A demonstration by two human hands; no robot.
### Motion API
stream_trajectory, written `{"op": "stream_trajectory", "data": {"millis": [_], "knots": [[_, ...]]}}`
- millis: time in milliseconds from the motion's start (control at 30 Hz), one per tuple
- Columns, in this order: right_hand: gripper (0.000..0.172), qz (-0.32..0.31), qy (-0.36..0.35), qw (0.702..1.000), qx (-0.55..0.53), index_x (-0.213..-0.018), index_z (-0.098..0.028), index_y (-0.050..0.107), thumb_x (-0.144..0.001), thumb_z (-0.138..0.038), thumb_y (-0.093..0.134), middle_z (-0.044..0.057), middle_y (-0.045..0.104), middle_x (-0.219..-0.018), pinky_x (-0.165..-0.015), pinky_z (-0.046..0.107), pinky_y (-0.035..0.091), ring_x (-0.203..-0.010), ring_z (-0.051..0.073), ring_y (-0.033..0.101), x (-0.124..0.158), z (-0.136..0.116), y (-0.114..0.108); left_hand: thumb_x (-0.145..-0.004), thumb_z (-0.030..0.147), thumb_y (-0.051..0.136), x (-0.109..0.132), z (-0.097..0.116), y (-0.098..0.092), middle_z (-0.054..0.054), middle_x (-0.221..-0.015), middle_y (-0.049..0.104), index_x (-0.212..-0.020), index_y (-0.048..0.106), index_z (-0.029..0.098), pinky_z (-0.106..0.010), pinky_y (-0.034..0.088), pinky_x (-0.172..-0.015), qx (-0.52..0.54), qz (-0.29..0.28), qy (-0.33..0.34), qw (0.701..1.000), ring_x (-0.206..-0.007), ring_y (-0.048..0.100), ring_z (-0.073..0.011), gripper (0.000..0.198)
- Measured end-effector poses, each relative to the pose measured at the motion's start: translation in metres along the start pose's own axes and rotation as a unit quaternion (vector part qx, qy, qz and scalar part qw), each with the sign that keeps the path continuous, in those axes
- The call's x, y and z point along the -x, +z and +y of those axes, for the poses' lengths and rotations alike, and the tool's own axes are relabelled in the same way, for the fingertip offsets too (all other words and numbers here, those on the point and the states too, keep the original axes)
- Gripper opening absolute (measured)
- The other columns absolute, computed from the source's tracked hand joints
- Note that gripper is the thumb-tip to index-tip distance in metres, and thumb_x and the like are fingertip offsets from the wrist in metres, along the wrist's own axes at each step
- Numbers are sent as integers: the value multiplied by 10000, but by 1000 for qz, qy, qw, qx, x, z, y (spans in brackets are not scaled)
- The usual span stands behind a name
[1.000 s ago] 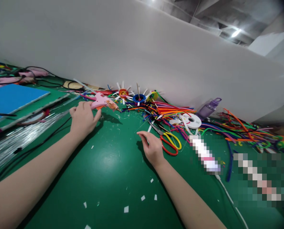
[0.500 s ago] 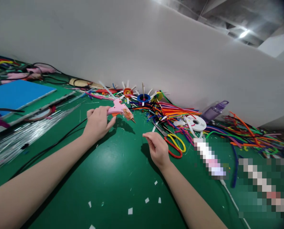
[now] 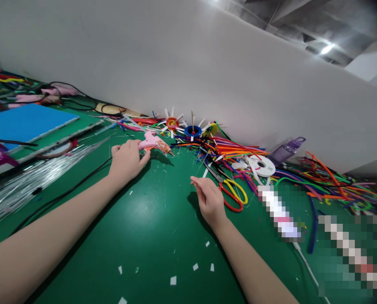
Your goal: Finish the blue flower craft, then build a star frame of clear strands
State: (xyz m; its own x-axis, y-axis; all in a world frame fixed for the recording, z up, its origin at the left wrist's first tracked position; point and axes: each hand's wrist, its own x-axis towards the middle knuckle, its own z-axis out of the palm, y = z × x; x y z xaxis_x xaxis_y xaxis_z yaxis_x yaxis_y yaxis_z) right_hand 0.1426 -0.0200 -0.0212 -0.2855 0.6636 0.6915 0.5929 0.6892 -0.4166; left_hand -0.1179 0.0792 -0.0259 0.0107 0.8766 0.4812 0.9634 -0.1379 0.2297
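head view: saw white scraps (image 3: 173,280) nearest; then right hand (image 3: 211,200), fingertips pinched together, could not tell on what, if anything; beyond, left hand (image 3: 127,160) wrapped round pink glue gun (image 3: 155,142), over green table (image 3: 144,223). called for steady wrist, nozzle (image 3: 172,153) clear of right fingertips.

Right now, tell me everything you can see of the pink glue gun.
The glue gun has a pink, plastic-looking body, an orange trigger and a brownish, stained front ending in a pointed nozzle. A translucent stick slants up from its rear. The left hand grips its handle, covering much of it. The gun appears held just above the green table, its shadow below, nozzle tilted down toward the picture's right. A black cord leads to the hand; any join is hidden.
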Motion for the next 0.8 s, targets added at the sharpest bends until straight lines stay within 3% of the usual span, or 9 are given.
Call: {"op": "stream_trajectory", "data": {"millis": [133,300,633,800], "knots": [[377,49,29,998,2,-1272,-234,457,-911,-124,453,62,661,-992,-866,332,532,-940,153,638,2,4,2,-879,434,369,0,0,0,-173,-1093,605,-1180,494,126,-425,305,-880,1,-11,-3,1000,-1040,545,-309,448],[286,70,31,997,7,-1190,-221,482,-918,-141,445,68,668,-980,-860,327,537,-941,154,648,3,9,3,-877,430,374,0,0,2,-168,-1076,610,-1168,498,127,-429,302,-879,3,-6,3,1000,-1028,553,-308,437],[227,4,20,999,-35,-1045,-237,556,-911,-114,420,46,659,-937,-839,341,518,-928,162,614,-4,-4,-4,-876,432,367,0,1,1,-172,-1088,613,-1178,499,138,-440,306,-878,11,-19,2,1000,-1043,547,-316,441],[229,7,28,999,-19,-1071,-242,594,-907,-142,467,37,692,-949,-820,336,517,-894,166,622,-11,-14,-8,-879,435,360,-1,2,1,-170,-1097,613,-1178,499,145,-441,306,-880,13,-22,2,1000,-1050,545,-315,439]]}}
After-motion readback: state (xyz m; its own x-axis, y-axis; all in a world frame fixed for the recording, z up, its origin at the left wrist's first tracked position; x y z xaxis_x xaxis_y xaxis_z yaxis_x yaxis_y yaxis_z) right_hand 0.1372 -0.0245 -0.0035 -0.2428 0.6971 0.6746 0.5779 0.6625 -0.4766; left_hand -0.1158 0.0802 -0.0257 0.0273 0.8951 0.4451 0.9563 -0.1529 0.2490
